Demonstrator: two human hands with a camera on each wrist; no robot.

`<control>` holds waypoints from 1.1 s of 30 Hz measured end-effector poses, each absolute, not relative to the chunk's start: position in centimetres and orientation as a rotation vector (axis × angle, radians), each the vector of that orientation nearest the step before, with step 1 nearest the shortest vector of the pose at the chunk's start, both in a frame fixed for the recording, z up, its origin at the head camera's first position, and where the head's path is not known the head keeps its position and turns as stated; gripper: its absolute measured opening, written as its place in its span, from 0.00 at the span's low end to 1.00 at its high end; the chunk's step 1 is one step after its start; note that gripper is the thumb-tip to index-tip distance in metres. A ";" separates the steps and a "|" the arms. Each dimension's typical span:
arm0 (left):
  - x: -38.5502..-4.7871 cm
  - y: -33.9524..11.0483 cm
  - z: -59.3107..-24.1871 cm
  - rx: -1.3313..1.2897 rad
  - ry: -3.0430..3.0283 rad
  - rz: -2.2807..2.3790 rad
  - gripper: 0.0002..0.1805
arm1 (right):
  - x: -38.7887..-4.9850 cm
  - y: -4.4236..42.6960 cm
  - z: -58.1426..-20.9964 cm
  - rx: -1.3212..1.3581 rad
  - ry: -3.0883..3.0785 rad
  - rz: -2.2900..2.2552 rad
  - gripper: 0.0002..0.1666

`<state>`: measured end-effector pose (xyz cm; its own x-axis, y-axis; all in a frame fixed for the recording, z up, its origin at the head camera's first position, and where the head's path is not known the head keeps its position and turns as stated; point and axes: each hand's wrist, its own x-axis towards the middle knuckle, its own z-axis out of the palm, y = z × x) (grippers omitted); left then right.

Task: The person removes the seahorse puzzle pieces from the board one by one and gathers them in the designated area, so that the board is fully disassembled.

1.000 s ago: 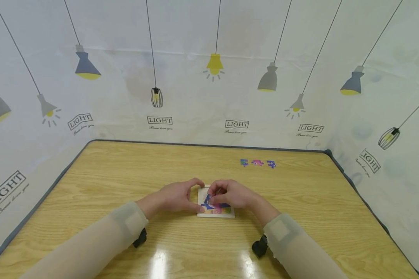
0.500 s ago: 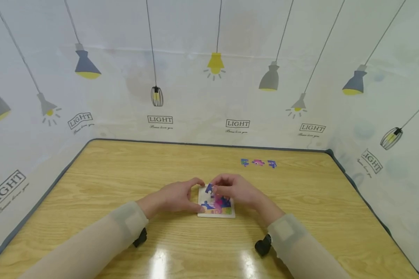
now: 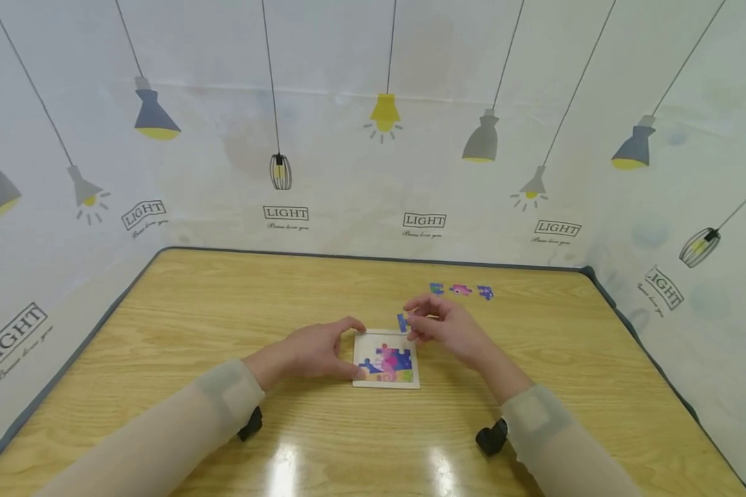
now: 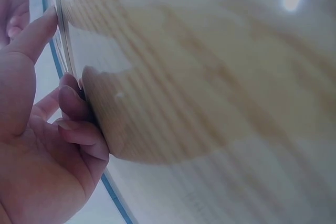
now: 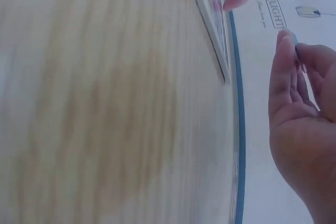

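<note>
Blue jigsaw piece (image 3: pixel 402 322), white-rimmed tray (image 3: pixel 367 348), part-filled

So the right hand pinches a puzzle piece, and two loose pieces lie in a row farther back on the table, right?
Not quite: three loose pieces, not two, lie in that row, as the head view shows. The right hand does pinch a puzzle piece.
</note>
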<state>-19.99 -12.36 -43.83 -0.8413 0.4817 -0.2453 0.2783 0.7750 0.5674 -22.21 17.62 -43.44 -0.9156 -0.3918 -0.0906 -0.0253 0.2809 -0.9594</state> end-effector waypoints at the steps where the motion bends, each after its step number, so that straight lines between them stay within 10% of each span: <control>1: -20.0 -12.4 -43.8 0.580 2.592 0.739 0.45 | -22.3 17.9 -43.5 -0.368 2.243 -1.687 0.20; 33: -19.9 -12.2 -43.7 0.563 2.599 0.722 0.45 | -25.8 23.6 -44.5 -0.207 2.586 -1.250 0.24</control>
